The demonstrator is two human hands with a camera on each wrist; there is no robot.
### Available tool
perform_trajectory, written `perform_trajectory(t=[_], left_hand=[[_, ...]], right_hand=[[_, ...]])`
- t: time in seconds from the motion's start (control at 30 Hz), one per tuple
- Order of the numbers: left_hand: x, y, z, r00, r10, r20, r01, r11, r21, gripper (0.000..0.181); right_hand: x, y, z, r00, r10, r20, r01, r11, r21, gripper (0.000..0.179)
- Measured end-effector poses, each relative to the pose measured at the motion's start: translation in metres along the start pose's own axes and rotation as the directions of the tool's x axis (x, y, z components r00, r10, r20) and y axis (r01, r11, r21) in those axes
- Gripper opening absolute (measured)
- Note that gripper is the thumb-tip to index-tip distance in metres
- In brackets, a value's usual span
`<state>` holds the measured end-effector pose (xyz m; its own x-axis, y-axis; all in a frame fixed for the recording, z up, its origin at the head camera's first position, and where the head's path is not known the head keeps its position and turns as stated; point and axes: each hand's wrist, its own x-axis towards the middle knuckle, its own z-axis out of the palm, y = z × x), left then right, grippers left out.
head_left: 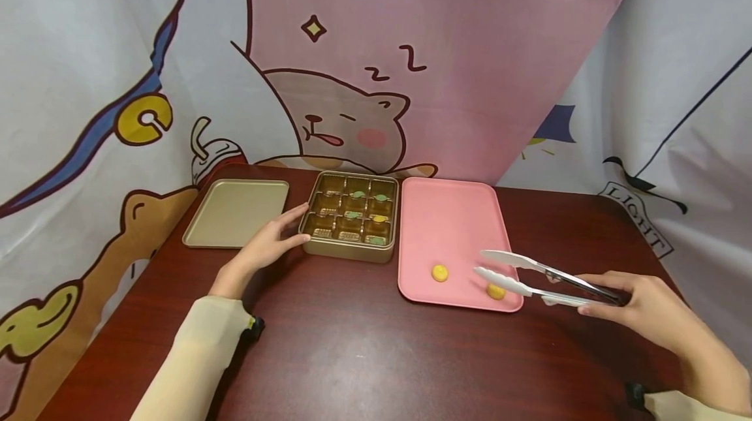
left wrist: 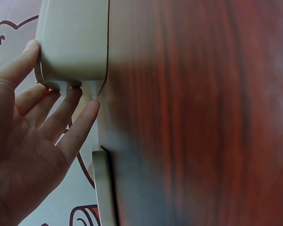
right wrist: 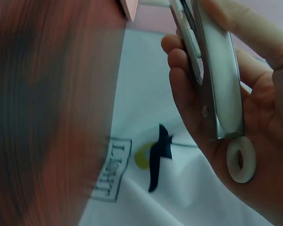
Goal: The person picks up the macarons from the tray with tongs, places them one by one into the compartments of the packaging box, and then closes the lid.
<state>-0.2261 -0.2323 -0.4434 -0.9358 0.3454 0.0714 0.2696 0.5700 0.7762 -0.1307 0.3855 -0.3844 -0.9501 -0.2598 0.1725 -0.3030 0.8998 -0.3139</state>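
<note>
At the left of the frame, a shallow, gold-coloured rectangular lid (head_left: 237, 213) lies flat on a dark red-brown wooden desk (head_left: 352, 343). Beside it, a person's left hand (head_left: 270, 245), fingers extended and clenched on nothing, rests its fingertips against the side of a square gold-coloured tin with a gridded insert (head_left: 346, 251). Four small green pieces (head_left: 354, 215) and one yellow piece (head_left: 380, 218) sit in compartments towards the tin's middle and right; its left column shows none, as far as I can see.

Right of centre, a pink rectangular tray with a raised rim (head_left: 452, 225) stands just beside the tin, its long side running up the frame. Near its lower edge lies a round yellow piece (head_left: 439, 273), left of and slightly below the tips of silver tongs with white ends (head_left: 561, 276). A second round yellow piece (head_left: 496, 292), close to the tray's lower right corner, lies partly behind the lower tong arm; whether they touch, I cannot tell.

At lower right, the right hand (head_left: 652, 310) grips the tongs, their arms apart, their long axis slanting up and leftwards. It is the nearer hand to the second piece, which lies to its left.
</note>
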Motion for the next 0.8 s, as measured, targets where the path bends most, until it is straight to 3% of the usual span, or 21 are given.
perform_trajectory(t=[0.4,0.8], left_hand=[[0.000,0.003,0.000,1.000,0.002,0.000,-0.002,1.000,-0.016,0.070],[-0.002,0.004,0.001,1.000,-0.005,-0.008,0.005,1.000,-0.004,0.071]], right_hand=[[-0.032,0.014,-0.009,0.996,0.045,0.073,-0.042,0.999,-0.032,0.039],[-0.035,0.005,-0.006,0.997,-0.067,-0.043,0.063,0.994,-0.086,0.043]])
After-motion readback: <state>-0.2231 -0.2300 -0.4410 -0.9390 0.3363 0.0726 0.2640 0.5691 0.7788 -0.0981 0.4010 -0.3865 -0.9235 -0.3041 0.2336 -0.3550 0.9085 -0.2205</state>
